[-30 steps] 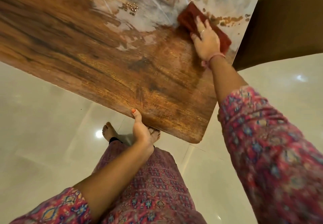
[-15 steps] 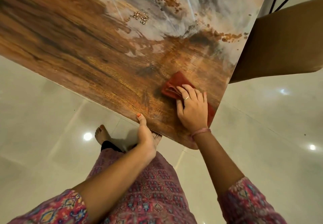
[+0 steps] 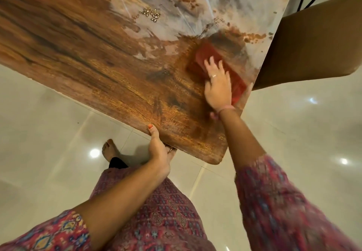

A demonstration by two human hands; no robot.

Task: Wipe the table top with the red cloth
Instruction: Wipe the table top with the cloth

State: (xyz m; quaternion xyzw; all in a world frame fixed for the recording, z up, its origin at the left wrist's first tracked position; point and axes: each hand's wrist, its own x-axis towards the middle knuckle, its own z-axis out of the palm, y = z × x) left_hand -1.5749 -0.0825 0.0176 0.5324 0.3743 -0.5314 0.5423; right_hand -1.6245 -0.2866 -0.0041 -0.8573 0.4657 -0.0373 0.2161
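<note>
In the head view we see the desk [image 3: 82,55] from above; its top looks like brown wood on the near side and is pale grey and white on the far side. The red cloth [image 3: 210,56] lies flat on the desk near the right edge, at the line where the brown part meets the pale part. Our right hand [image 3: 218,86] is pressed flat on the near half of the cloth, palm down. Its fingers [image 3: 209,65] are stretched out and spread, so this hand is open and does not grip the cloth, it only pushes on it. A ring is on one finger and a thin pink band is on the wrist. The far part of the cloth is blurred.

Our left hand [image 3: 158,151] holds the near edge of the desk, close to the near right corner. The thumb lies on top of the desk and the other fingers go under the edge, so they are closed on the edge.

Small shiny drops [image 3: 150,15] sit on the pale part of the desk, well apart from the cloth. Beyond the right edge of the desk there is a brown chair [image 3: 313,45]. Under the desk, on the pale tiled floor [image 3: 39,133], we see one bare foot [image 3: 109,149] just beside the left hand.
</note>
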